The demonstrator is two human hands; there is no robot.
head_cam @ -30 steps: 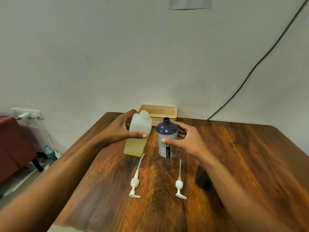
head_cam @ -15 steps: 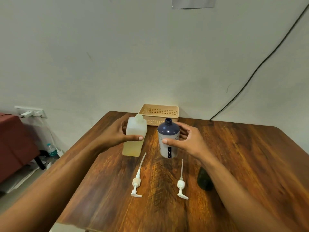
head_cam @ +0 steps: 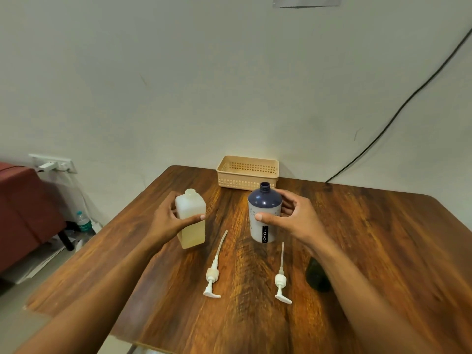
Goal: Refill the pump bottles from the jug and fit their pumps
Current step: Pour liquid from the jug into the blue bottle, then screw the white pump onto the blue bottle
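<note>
The left hand [head_cam: 167, 221] holds the jug [head_cam: 191, 221] (yellow liquid inside). The right hand [head_cam: 293, 218] holds the open blue bottle [head_cam: 264, 215]. 2 pumps [head_cam: 213, 274] lie on the table [head_cam: 370, 238].

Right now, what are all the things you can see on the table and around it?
Jug: 1, cloudy white with yellowish liquid, left of middle.
Bottle: 1, dark blue top, pale body, open neck, middle.
Dark bottle: 1, mostly hidden behind right forearm.
Pumps: 2, white, lying near the front.
Basket: 1, beige, back edge.
Table: 1, brown wood.
Water bottle: 1, clear, on floor left.
Cable: 1, black, on wall.
Left hand: holds jug.
Right hand: holds bottle.
</note>
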